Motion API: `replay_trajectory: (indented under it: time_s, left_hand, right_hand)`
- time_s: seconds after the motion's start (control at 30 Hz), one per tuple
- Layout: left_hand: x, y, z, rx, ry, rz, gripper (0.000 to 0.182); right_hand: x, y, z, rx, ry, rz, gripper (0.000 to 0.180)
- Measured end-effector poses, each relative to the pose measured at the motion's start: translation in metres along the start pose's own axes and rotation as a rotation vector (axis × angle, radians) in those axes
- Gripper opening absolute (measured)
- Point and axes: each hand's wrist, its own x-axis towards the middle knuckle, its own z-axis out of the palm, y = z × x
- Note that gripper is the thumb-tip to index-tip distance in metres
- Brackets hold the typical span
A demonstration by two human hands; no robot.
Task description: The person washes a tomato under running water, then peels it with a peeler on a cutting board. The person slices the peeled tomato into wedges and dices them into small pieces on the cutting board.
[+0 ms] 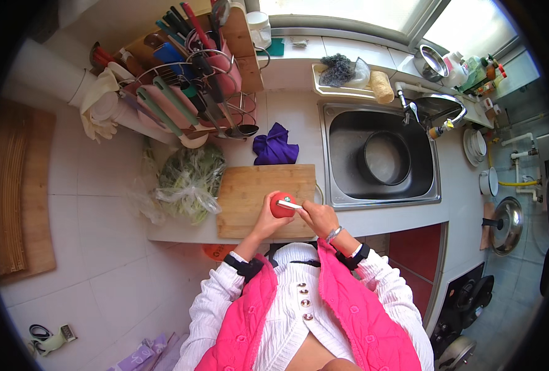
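Observation:
My left hand (266, 221) cups a round red tomato (280, 212) from its left side, with a green stem mark facing up. In my right hand (320, 219) is a small white tool (288, 204), laid across the top of the tomato. Whether it is a peeler or a small knife, I cannot tell. Both hands are over the near part of a wooden cutting board (246, 190). Just beyond the board lies a bunched purple cloth (276, 146). To its left sits a clear plastic bag of leafy greens (188, 181).
A steel sink (344, 185) on the right holds a round dark pan (386, 158), with a faucet (457, 109) above it. A utensil rack (237, 69) crowded with knives and ladles stands at the back left. Scrubbers fill a tray (323, 88) behind the sink.

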Motion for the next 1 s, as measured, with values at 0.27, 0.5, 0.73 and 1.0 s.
replay_trajectory:
  time_s: [0.27,0.5,0.73,1.0]
  left_hand:
    - [-0.016,0.002,0.009,-0.266,0.106,-0.320,0.069]
    - [-0.017,-0.015,0.010,-0.118,0.191,-0.284,0.069]
    - [-0.029,-0.009,0.018,-0.201,0.289,-0.386,0.066]
    - [-0.023,-0.016,0.029,-0.143,0.507,-0.194,0.063]
  right_hand:
    - [-0.003,0.006,0.013,0.006,-0.079,-0.032,0.034]
    - [0.002,0.008,0.024,-0.044,-0.086,0.056,0.035]
    - [0.000,0.005,0.032,-0.049,-0.063,0.086,0.036]
    - [0.013,-0.009,0.039,-0.068,-0.046,0.130,0.036]
